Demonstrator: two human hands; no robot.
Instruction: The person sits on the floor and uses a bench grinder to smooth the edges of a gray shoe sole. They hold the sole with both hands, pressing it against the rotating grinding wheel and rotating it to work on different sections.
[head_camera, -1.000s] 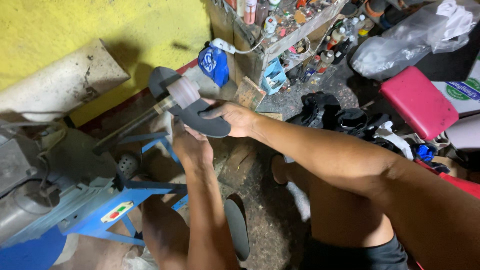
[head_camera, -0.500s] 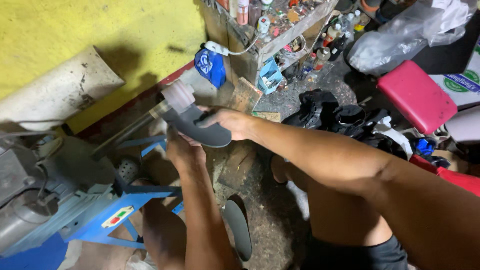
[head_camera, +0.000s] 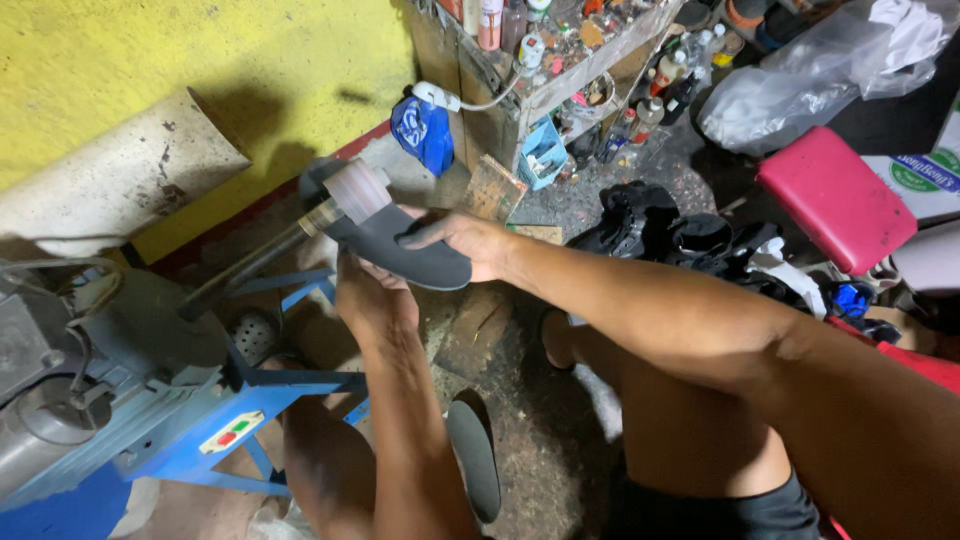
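- Now a flat dark-grey rubber shoe sole (head_camera: 400, 248) is held out in front of the body, with one end pressed against the pale cylindrical sanding drum (head_camera: 355, 190) at the tip of a dark metal shaft (head_camera: 255, 262).
- Compared with a second ago, the sole has been brought lower and turned, so that its far end is now partly hidden under the drum; half a second ago it was already close to this position.
- From that change it is judged that the edge is being worked against the drum rather than merely carried towards it.
- The left hand (head_camera: 372, 295) is closed round the sole from beneath, with the fingers wrapped up to its underside.
- The right hand (head_camera: 462, 240) is clamped on the near end, with the thumb laid across the top face and the fingers hidden below.
- The shaft is seen to run back into a grey motor housing (head_camera: 120, 340), which is mounted on a blue steel frame (head_camera: 230, 420).
- A second dark sole (head_camera: 474, 455) is left lying on the stained floor between the knees.
- A heap of black sandals (head_camera: 680, 240) is seen to the right, near a red padded stool (head_camera: 835, 195).
- A cluttered wooden shelf of bottles (head_camera: 560, 60) is set against the yellow wall (head_camera: 200, 70).
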